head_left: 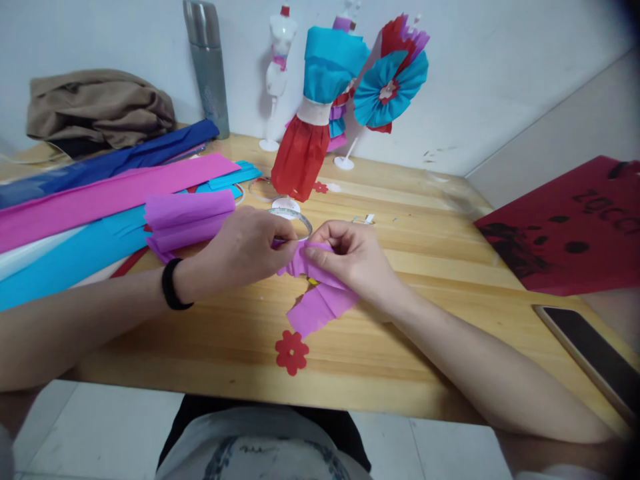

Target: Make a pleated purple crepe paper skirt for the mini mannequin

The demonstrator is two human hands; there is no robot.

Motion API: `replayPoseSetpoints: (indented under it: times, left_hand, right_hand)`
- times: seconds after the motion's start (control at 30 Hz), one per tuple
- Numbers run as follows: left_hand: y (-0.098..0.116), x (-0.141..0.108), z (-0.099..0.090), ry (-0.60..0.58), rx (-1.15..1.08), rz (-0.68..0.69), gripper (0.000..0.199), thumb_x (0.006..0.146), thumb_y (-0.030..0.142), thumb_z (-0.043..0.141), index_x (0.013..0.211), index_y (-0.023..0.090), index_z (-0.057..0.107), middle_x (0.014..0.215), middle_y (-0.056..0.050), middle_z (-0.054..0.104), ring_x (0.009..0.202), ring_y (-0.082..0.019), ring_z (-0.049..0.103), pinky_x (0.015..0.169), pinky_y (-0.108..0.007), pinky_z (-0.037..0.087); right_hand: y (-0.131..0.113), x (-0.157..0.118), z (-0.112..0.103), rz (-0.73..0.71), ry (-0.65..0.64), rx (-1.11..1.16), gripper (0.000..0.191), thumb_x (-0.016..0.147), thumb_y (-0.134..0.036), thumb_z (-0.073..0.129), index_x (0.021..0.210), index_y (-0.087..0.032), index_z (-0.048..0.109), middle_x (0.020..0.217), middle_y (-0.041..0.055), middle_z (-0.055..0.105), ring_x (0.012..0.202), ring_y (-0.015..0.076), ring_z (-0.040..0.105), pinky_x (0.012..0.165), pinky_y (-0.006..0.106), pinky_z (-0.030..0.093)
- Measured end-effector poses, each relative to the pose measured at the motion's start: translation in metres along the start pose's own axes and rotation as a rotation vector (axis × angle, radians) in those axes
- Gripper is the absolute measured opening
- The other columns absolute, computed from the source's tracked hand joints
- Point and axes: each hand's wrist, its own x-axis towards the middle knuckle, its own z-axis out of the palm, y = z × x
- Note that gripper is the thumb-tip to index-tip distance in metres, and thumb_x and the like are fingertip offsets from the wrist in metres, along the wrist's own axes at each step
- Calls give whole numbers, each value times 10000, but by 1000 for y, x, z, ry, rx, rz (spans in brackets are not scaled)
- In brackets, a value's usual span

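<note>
My left hand [243, 247] is closed in a pinch on the gathered edge of a purple crepe paper strip [323, 308]. Pinching the same strip just to the right is my right hand [357, 257], its thumb lying over the folds. The strip's loose end hangs toward the table's front. A curved, narrow band with printed marks [306, 223] loops up behind the fingers; whether it is held is hidden. Below the strip lies a red paper flower [292, 353] with a small hole at its centre. A bit of something yellow [313, 281] peeks out beneath the paper.
Crepe paper rolls, pink [125, 190], blue [75, 257] and purple [193, 220], lie at left. Behind stand a bottle [210, 83], a bare mannequin [280, 60] and paper-dressed mannequins [333, 63]. A phone [590, 353] and red bag [565, 227] are at right.
</note>
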Motion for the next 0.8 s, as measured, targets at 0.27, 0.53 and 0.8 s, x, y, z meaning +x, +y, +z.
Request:
replayPoseSetpoints:
  times: [0.27,0.53,0.8]
  left_hand:
    - [-3,0,3,11,17,28,266,793,137,518,535,164,459,517,39,365,546,-90,300,553,-320,179]
    - [-1,0,2,18,-8,25,285,812,148,524,529,166,490,510,39,370,549,-97,318,535,-306,202]
    - [-2,0,4,63,-119,63,262,813,120,540,552,146,538,492,53,472,526,-67,343,506,-259,227]
  right_hand:
    - [-1,-2,2,-49,-29,-9,145,723,-317,693,673,-205,614,620,-8,592,558,117,515,520,259,433]
    - [-1,0,1,-78,-4,-8,129,722,-309,697,692,-193,650,642,8,632,571,117,517,527,260,413]
    - [2,2,-1,-53,60,7,263,704,-347,777,650,-218,554,567,-24,551,505,107,450,475,262,330]
